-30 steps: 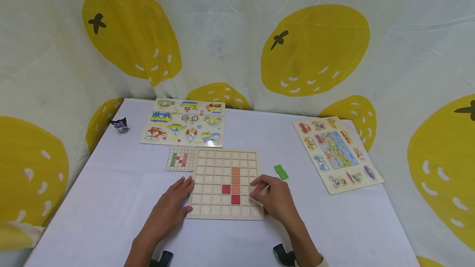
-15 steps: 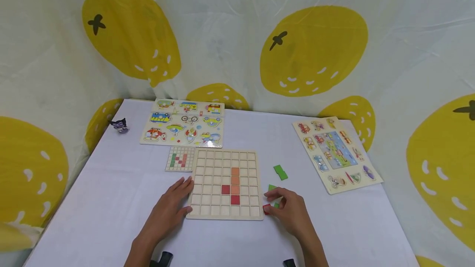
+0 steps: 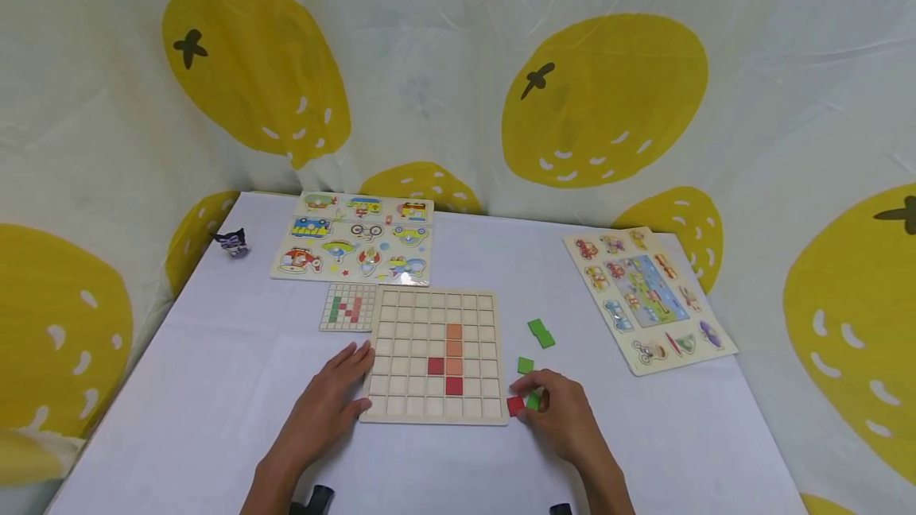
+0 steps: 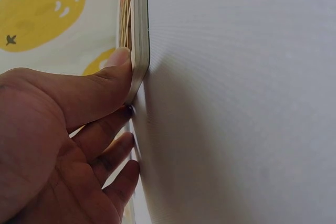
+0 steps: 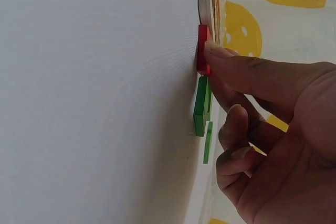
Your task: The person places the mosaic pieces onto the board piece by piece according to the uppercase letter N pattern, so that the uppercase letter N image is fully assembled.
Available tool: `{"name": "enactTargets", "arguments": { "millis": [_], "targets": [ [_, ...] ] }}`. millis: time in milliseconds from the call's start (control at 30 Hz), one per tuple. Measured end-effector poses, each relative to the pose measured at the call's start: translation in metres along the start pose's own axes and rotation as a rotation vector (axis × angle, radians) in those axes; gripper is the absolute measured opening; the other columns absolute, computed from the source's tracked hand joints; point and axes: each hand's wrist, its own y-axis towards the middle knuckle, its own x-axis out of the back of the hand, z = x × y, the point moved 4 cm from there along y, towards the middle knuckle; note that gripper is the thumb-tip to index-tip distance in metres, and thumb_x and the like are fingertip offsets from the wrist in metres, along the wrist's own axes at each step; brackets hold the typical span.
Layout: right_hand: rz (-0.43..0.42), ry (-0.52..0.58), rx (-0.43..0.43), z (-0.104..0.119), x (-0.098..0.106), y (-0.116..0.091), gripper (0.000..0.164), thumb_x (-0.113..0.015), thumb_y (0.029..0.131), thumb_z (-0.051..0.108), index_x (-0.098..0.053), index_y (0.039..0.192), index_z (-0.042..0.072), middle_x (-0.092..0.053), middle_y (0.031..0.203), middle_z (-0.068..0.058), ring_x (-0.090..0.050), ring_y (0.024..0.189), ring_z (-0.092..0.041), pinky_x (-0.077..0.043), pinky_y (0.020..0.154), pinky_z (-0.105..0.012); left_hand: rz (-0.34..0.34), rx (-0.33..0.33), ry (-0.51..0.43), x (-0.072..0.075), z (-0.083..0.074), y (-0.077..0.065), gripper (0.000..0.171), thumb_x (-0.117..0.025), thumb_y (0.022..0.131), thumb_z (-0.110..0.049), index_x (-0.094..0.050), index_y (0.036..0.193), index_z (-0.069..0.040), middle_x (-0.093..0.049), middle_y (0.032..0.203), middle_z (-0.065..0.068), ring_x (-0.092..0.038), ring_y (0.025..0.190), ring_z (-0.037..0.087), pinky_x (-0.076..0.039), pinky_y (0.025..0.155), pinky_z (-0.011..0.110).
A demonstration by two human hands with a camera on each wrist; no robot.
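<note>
A wooden grid board (image 3: pixel 408 412) lies in front of the person, with orange tiles (image 3: pixel 454 348) in one column and two red tiles (image 3: pixel 436 365) beside and below them. Along the board's left edge rests the left hand (image 3: pixel 325 396), fingers extended; in the left wrist view its thumb (image 4: pixel 113 69) lies on the board's corner (image 4: pixel 139 51). The right hand (image 3: pixel 561 412) is just off the board's lower right corner, its thumb and index finger at a loose red square tile (image 5: pixel 202 51). Right by these fingers lies a green tile (image 3: pixel 533 401), partly covered in the head view.
More green tiles (image 3: pixel 541 333) lie right of the board, one (image 3: pixel 525 365) near its edge. A small pattern card (image 3: pixel 347 307) touches the board's upper left. Behind are a vehicle puzzle (image 3: pixel 354 237), another puzzle (image 3: pixel 651 300) at right, and a small figurine (image 3: pixel 232 242).
The right hand has moved from over the board's right columns down and right to the loose red tile, uncovering green tiles. The left hand stays at the board's edge.
</note>
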Motion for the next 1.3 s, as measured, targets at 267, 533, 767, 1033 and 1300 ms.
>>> {"name": "enactTargets", "arguments": {
  "millis": [267, 533, 767, 1033, 1300],
  "targets": [
    [0.000, -0.047, 0.017, 0.002, 0.001, 0.002, 0.033, -0.094, 0.074, 0.000, -0.080, 0.093, 0.023, -0.066, 0.088, 0.007, -0.053, 0.079, -0.014, -0.045, 0.067, -0.022, 0.010, 0.006, 0.015, 0.001, -0.001, 0.001, 0.083, -0.087, 0.087, -0.011, -0.048, 0.160, -0.010, -0.044, 0.169, 0.007, -0.034, 0.161, 0.035, -0.040, 0.124, 0.059],
    [-0.006, -0.072, 0.037, 0.003, 0.004, 0.004, 0.028, -0.093, 0.078, 0.007, -0.075, 0.087, 0.026, -0.061, 0.079, 0.009, -0.053, 0.078, -0.012, -0.043, 0.068, -0.023, 0.018, 0.004, 0.024, 0.001, -0.001, 0.003, 0.083, -0.087, 0.087, -0.011, -0.047, 0.160, -0.009, -0.044, 0.169, 0.007, -0.034, 0.161, 0.035, -0.040, 0.124, 0.060],
    [-0.020, -0.011, 0.051, 0.005, 0.005, 0.006, 0.027, -0.089, 0.083, 0.006, -0.074, 0.089, 0.027, -0.060, 0.076, 0.008, -0.052, 0.076, -0.012, -0.042, 0.068, -0.023, 0.015, 0.002, 0.024, 0.000, -0.001, 0.003, 0.083, -0.087, 0.087, -0.011, -0.047, 0.160, -0.009, -0.044, 0.170, 0.007, -0.033, 0.161, 0.035, -0.039, 0.124, 0.060],
    [-0.035, 0.060, 0.034, 0.015, 0.000, 0.008, 0.023, -0.088, 0.085, 0.009, -0.075, 0.093, 0.026, -0.061, 0.076, 0.006, -0.052, 0.075, -0.014, -0.042, 0.066, -0.023, 0.015, 0.009, 0.017, 0.000, -0.001, 0.003, 0.083, -0.086, 0.088, -0.012, -0.047, 0.161, -0.010, -0.043, 0.170, 0.006, -0.033, 0.162, 0.035, -0.039, 0.124, 0.061],
    [-0.038, 0.087, 0.058, 0.034, -0.015, 0.011, 0.022, -0.087, 0.086, 0.009, -0.073, 0.090, 0.026, -0.063, 0.074, 0.009, -0.052, 0.073, -0.015, -0.042, 0.063, -0.024, 0.020, 0.029, 0.017, -0.001, 0.000, 0.002, 0.084, -0.087, 0.087, -0.012, -0.046, 0.161, -0.011, -0.043, 0.170, 0.005, -0.033, 0.162, 0.034, -0.039, 0.125, 0.060]
  ]
}}
